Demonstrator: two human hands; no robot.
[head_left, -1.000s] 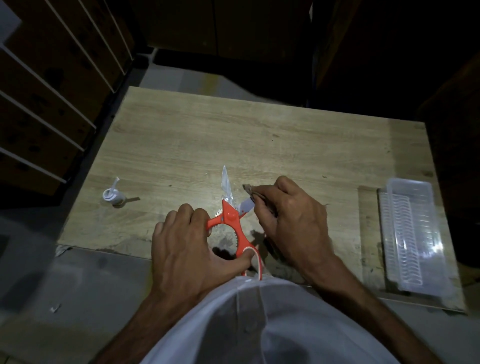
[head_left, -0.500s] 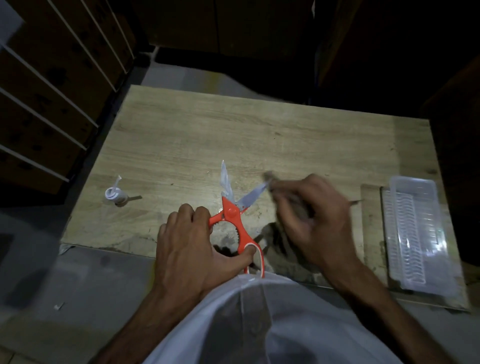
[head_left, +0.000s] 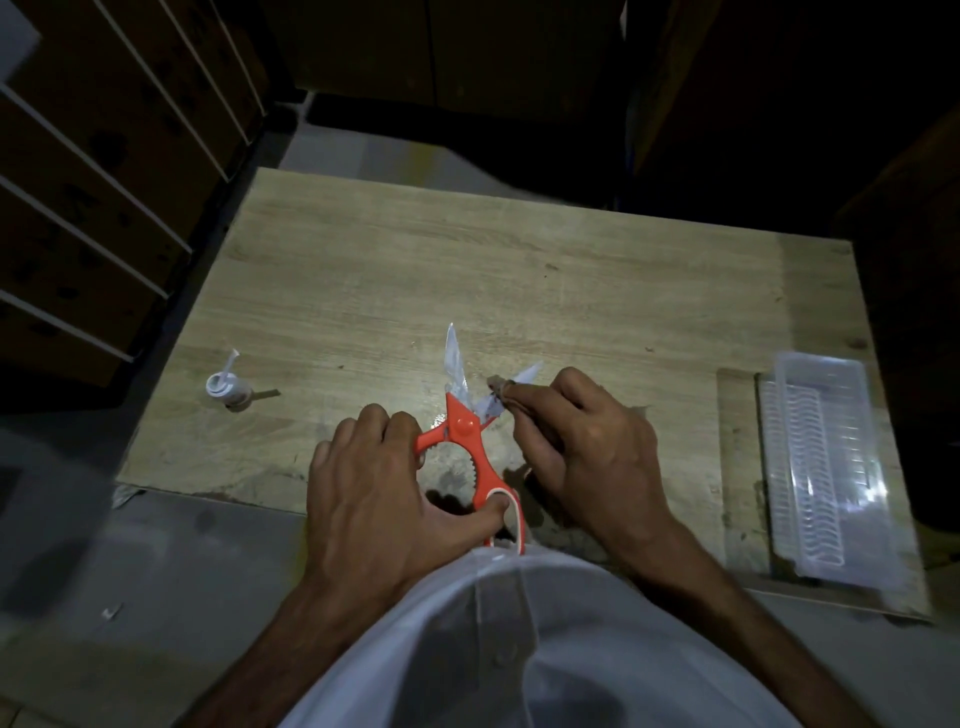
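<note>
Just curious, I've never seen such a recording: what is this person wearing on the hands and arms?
Nothing: the left hand and the right hand are bare, no gloves, no ring or watch showing. Both forearms are bare, no sleeve in view. A white cloth garment covers the body below.

Left grip (head_left: 374, 483), knuckles up, curls round the orange-handled steel scissors (head_left: 461, 427), thumb hooked in the 5 o'clock loop. Right grip (head_left: 587, 441) pinches a small brown scrap (head_left: 497, 387), fingertips aimed toward 10 o'clock. Bare forearms enter from 6 o'clock.
</note>
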